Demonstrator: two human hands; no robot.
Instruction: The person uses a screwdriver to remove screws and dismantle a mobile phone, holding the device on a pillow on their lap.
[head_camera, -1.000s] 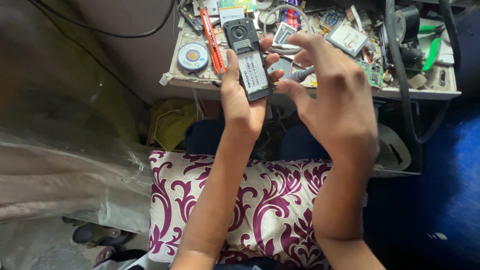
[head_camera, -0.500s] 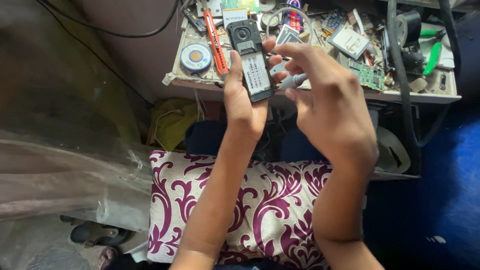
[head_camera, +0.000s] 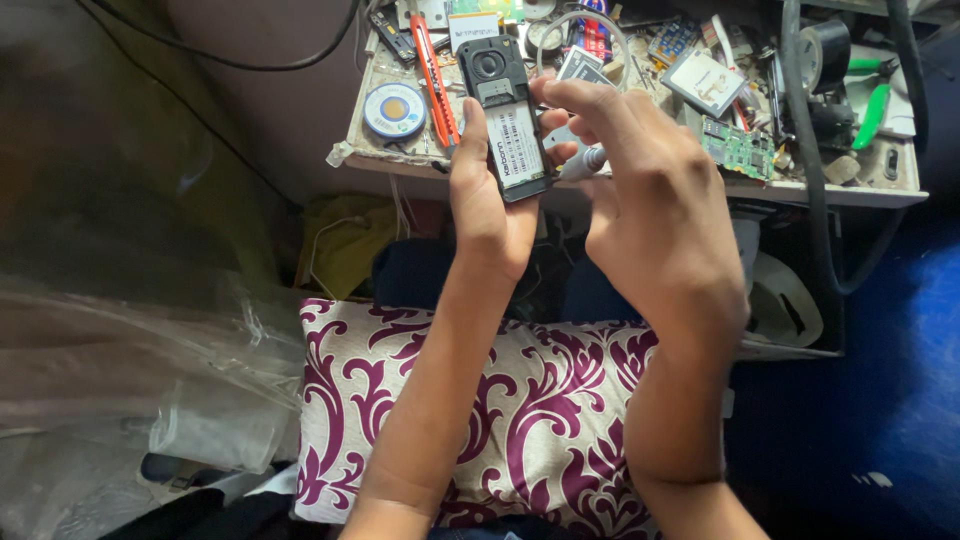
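Cluttered with parts and tools, the workbench (head_camera: 560, 180) fills the top of my view, its front edge running just behind my hands. My left hand (head_camera: 490, 205) holds a small black phone (head_camera: 505, 115) upright with its back cover off; the fingers are clamped along both long sides, thumb on the left edge. My right hand (head_camera: 650, 200) is just beside it, fingers curled together around a slim grey tool (head_camera: 583, 160) whose tip lies near the phone's lower right edge. On the bench, a round solder spool (head_camera: 395, 110) and an orange-handled cutter (head_camera: 432, 75) lie left of the phone, and a green circuit board (head_camera: 738, 150) lies to the right. Below my forearms, a purple-patterned cushion (head_camera: 540, 420) leaves open room toward me.
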